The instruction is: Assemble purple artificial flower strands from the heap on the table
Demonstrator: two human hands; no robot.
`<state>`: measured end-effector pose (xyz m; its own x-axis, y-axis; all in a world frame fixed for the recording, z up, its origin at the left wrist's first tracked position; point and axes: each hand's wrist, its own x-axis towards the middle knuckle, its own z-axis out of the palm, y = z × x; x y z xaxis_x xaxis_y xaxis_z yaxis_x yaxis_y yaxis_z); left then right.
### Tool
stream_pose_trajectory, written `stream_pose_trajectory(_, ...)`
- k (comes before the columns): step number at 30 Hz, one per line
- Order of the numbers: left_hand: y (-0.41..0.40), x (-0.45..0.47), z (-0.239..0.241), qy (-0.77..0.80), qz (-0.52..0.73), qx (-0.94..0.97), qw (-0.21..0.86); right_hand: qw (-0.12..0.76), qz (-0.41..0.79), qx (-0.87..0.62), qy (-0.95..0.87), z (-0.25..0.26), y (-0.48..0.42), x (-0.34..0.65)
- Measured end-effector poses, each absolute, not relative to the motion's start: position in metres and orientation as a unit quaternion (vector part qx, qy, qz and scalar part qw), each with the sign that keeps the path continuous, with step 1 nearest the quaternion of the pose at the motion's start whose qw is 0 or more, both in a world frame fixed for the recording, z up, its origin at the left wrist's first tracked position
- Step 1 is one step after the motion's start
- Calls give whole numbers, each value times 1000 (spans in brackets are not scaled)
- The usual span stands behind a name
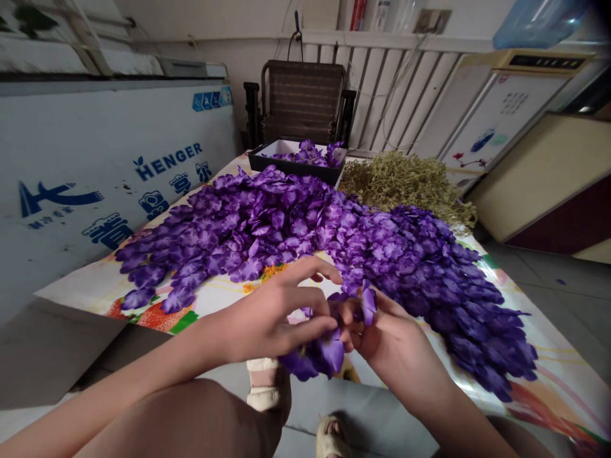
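Observation:
A long heap of purple artificial flower strands (305,235) covers most of the table, spreading from the back toward the right front corner. My left hand (272,312) and my right hand (386,331) meet just in front of the heap. Between them, both hands pinch a short purple flower strand (329,353), whose fabric petals hang below my fingers. A single petal (368,304) stands up beside my right thumb. My fingers hide the part of the strand where the hands meet.
The table has a colourful fruit-print cover (109,299). A black tray of purple flowers (286,166) and a pile of dry green sprigs (405,184) stand at its far end. A white chest freezer (114,184) runs along the left, with a chair (300,95) behind the table.

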<state>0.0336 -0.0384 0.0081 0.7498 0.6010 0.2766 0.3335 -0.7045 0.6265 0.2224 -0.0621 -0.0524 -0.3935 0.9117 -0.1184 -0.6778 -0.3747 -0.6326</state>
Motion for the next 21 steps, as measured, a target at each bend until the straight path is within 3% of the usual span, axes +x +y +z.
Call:
stream_pose_trajectory(4,-35,36,10,189,208,935,218,519,784,-248,-232,-51,-66,219)
stream_pose_trajectory(10,-31,39,13,215,78,973,7,496,810,-256,-181,-52,-65,221)
stream_pose_trajectory(13,-30,38,11,217,67,973,-38,495,810,-269,-163,-54,-62,220)
stream_pose_trajectory(16,-31,38,10,231,89,969,4,515,783,-287,-198,-57,-61,219)
stream_pose_trajectory(21,-36,37,8,275,177,930,168,516,769,-284,-248,-59,-60,220)
